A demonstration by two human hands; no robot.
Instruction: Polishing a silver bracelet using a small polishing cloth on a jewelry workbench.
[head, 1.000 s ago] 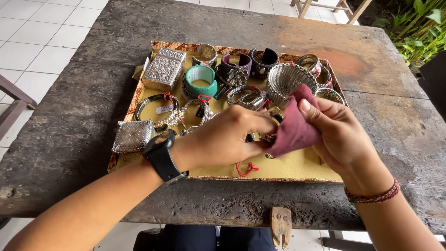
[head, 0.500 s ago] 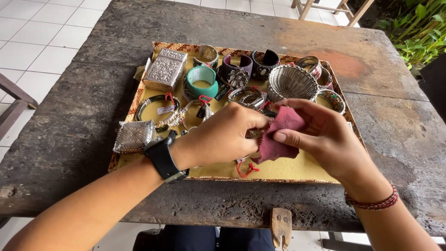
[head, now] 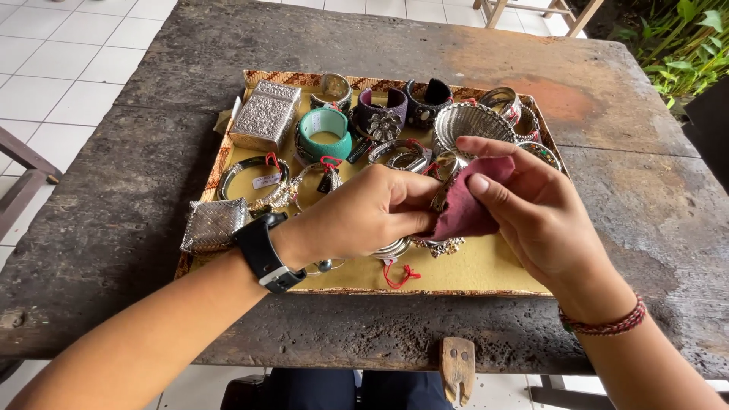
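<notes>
carefully: left hand (head: pixel 364 216) pinches a silver bracelet (head: pixel 395 247) just above the yellow tray (head: pixel 486 266), right hand (head: pixel 531 205) presses the maroon cloth (head: pixel 463 212) on it; rub gently, grip firm.

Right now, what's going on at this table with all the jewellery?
A person is rubbing a silver bracelet with a dark red cloth. The left hand grips the bracelet just above a yellow tray, while the right hand presses the cloth against it. The tray sits on a worn wooden table and holds more bangles, a turquoise cuff, a silver basket and an embossed silver box.
</notes>
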